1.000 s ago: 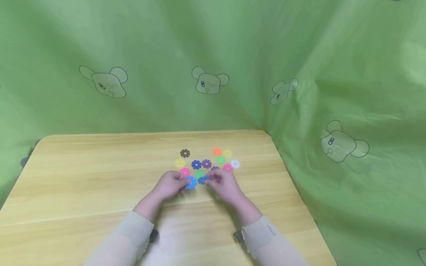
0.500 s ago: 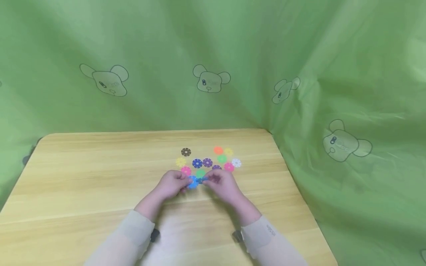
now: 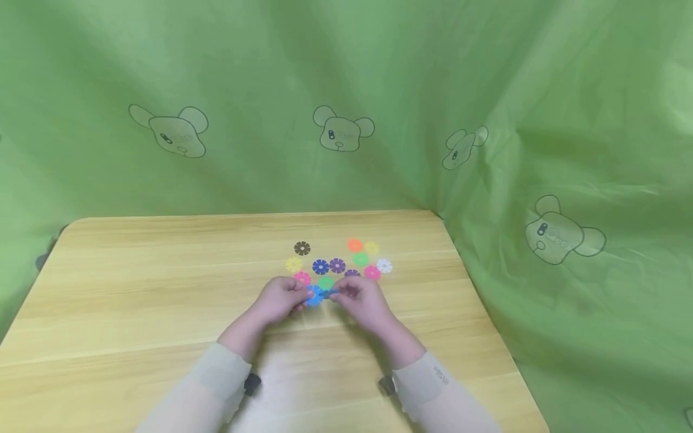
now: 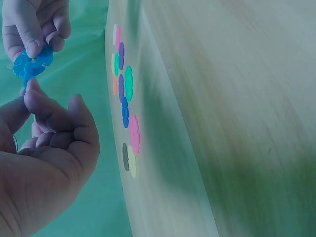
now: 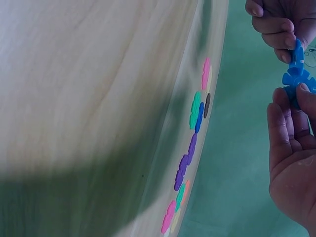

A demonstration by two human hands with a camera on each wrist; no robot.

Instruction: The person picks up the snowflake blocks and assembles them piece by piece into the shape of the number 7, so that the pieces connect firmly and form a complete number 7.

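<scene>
In the head view, my left hand pinches a light blue notched plastic disc between thumb and fingers. Opposite it, my right hand pinches a darker blue notched disc, turned nearly edge-on. The rims of the two discs meet and cross at an angle, above the table. From the left wrist, the right hand's disc shows its face while the left hand's disc is seen on edge. The right wrist view shows the left hand's disc above the other disc.
Several similar discs lie flat on the wooden table beyond the hands, among them a brown disc, an orange disc, a white disc and a green disc. A green curtain hangs behind and on the right.
A second ago the two discs were apart. The right hand has moved slightly left and tilted its disc on edge, and the discs now meet. The discs on the table stay in place.
</scene>
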